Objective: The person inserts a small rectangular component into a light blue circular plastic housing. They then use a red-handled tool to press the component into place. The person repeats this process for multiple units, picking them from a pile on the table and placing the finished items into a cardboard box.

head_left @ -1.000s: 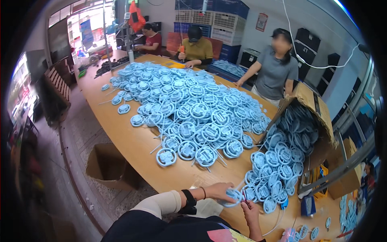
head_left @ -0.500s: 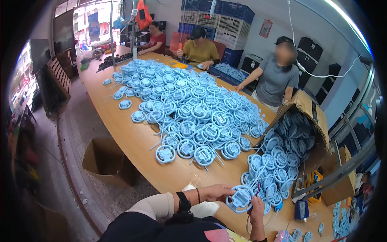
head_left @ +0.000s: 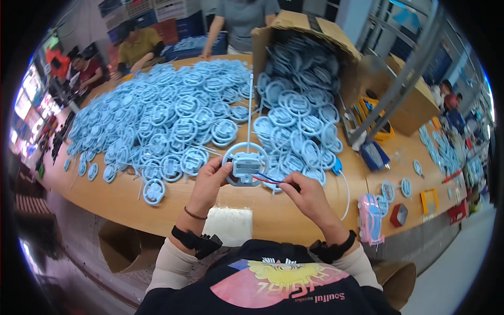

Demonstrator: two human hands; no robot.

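My left hand (head_left: 212,181) grips the rim of a light blue plastic toy steering wheel (head_left: 245,168). The wheel stands tilted up, its inner side with a rectangular recess facing me and a long thin stem (head_left: 250,113) rising from its top. Thin red and blue strands that look like wires (head_left: 270,178) run from the wheel's middle to my right hand (head_left: 304,194), pinched between thumb and fingers. Beyond my hands lies a large heap of similar wheels (head_left: 173,115). More of them spill out of a tipped cardboard box (head_left: 315,26).
On the right are a blue bin (head_left: 374,156), a yellow tray (head_left: 375,123), a pink toy car (head_left: 370,218) and a white cable (head_left: 347,197). A white pad (head_left: 229,226) lies at the near table edge. Several co-workers sit or stand across the table.
My view has swung right and down. The wheel now stands raised in front of me. My right hand has moved to its right side, with the red and blue strands now plainly visible.
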